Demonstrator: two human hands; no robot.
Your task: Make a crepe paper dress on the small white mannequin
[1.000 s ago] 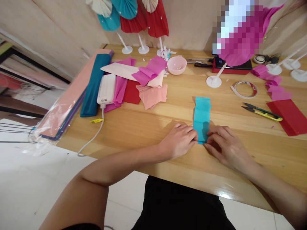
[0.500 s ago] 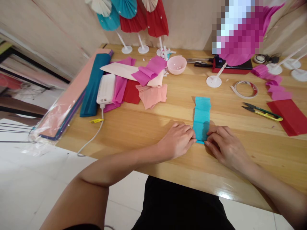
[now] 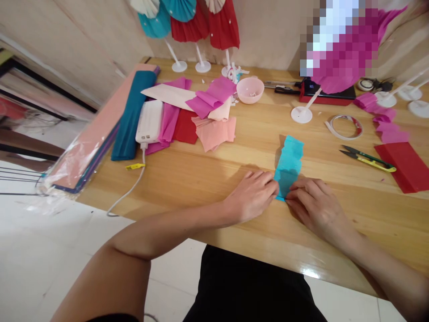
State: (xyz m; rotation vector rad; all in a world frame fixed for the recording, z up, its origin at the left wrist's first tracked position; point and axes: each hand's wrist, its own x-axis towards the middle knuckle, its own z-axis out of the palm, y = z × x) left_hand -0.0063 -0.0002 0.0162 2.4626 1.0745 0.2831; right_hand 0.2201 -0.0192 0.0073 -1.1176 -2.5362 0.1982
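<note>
A strip of blue crepe paper point(image 3: 289, 157) lies on the wooden table in front of me, tilted a little to the right at its far end. Its near edge is folded over in a narrow band. My left hand point(image 3: 256, 197) pinches the left end of that fold, and my right hand point(image 3: 310, 201) pinches the right end. Both hands rest low over the tabletop with fingers closed. To the right of my right hand lie thread snips point(image 3: 368, 158) with a yellow and dark green handle.
At left are a white power bank point(image 3: 149, 121) with a cable, a teal paper roll point(image 3: 134, 114) and scattered crepe pieces. Behind stand a pink bowl point(image 3: 250, 91) and a white stand base point(image 3: 301, 115). A tape roll point(image 3: 345, 126) and red paper point(image 3: 404, 167) lie at right.
The far end of the blue crepe paper strip has swung to the right, so the strip now slants. Both hands keep their pinch at its near edge.
</note>
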